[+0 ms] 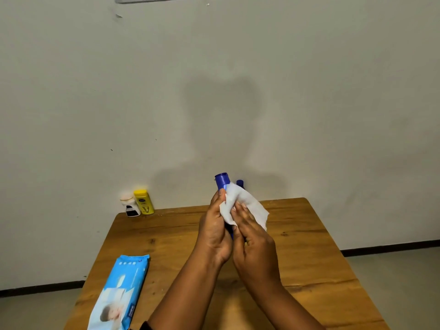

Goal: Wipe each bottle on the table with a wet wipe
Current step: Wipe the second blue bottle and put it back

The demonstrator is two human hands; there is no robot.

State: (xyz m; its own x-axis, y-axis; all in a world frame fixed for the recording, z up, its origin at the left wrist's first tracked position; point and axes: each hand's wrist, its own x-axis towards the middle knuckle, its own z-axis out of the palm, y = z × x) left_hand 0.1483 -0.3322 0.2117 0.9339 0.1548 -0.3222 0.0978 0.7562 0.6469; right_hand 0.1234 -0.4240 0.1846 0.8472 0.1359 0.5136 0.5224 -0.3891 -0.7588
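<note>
Presently: blue bottle [222, 181] under wiping, held above the counter's [309, 246] far edge.
Left hand [214, 232] fingers grasped its body, judged light, stiff, likely slippery; right hand [257, 244] fingers clasped the soft wet wipe [247, 206] round it.

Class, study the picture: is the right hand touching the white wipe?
Touching. The head view shows the fingers of the right hand lying directly on the wipe, against the blue bottle that the left hand grips.
</note>
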